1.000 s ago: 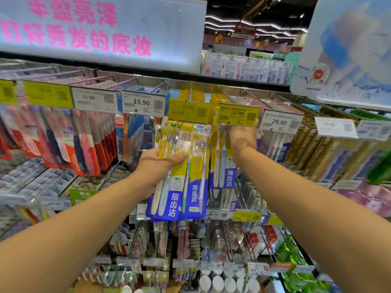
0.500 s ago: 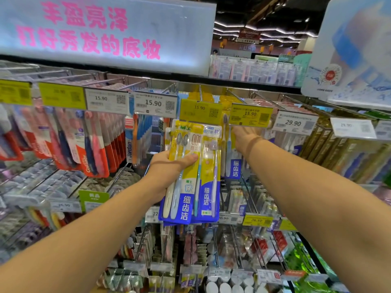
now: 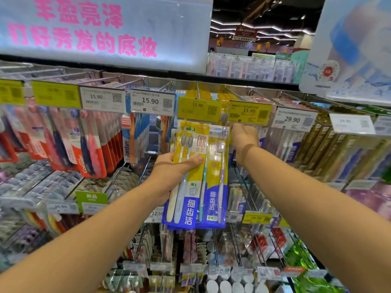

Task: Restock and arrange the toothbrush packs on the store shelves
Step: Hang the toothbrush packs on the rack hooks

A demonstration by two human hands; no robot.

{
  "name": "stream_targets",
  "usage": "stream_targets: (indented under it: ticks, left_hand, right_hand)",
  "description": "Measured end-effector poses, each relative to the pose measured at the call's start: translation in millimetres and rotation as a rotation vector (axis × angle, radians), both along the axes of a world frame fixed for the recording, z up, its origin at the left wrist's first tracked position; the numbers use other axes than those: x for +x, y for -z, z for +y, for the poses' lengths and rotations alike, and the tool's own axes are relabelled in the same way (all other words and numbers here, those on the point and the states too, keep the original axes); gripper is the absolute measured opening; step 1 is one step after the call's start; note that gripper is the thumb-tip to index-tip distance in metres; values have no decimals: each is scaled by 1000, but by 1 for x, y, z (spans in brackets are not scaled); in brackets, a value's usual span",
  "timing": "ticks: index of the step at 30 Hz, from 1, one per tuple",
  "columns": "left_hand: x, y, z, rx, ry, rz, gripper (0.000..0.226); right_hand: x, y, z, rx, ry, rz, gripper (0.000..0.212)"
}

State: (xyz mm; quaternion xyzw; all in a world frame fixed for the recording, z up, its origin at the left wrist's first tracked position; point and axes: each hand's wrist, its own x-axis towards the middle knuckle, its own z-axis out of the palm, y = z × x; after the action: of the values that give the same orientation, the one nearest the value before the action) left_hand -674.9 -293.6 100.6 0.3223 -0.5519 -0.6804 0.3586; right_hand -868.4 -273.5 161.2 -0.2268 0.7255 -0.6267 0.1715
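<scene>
Left hand (image 3: pixel 169 176) grips toothbrush packs (image 3: pixel 196 178) mid frame – still to hang. Right hand (image 3: pixel 243 137) reaches up to hook, grip hidden – cannot tell.

Price tags (image 3: pixel 149 100) read 15.90, another tag (image 3: pixel 293 118) 29.90; red packs (image 3: pixel 84 163) say Colgate, a blue pack (image 3: pixel 126 148) Jordan, the held pack (image 3: pixel 191 176) 细齿洁.

Your right hand (image 3: pixel 243 137) squeezed under yellow 15.90 tag (image 3: pixel 250 112); held toothbrush packs (image 3: pixel 195 176) block left; gap below wrist.
</scene>
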Motion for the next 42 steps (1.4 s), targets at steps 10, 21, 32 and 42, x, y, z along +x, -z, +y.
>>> stream_targets:
  ticks: [10,21,32,42]
  left_hand:
    - [-14,10,8,33,-18,5,38]
    - [-29,11,29,3,-95,-10,27]
    - [-18,2,20,-44,-151,-114,44]
    - [-8,-7,25,-73,-214,-130,53]
  right_hand:
    - [13,29,57,-104,-45,379,10]
    - [45,25,59,84,-317,274,32]
    - [29,21,61,-3,-275,-74,40]
    - [9,9,70,-177,-193,-122,18]
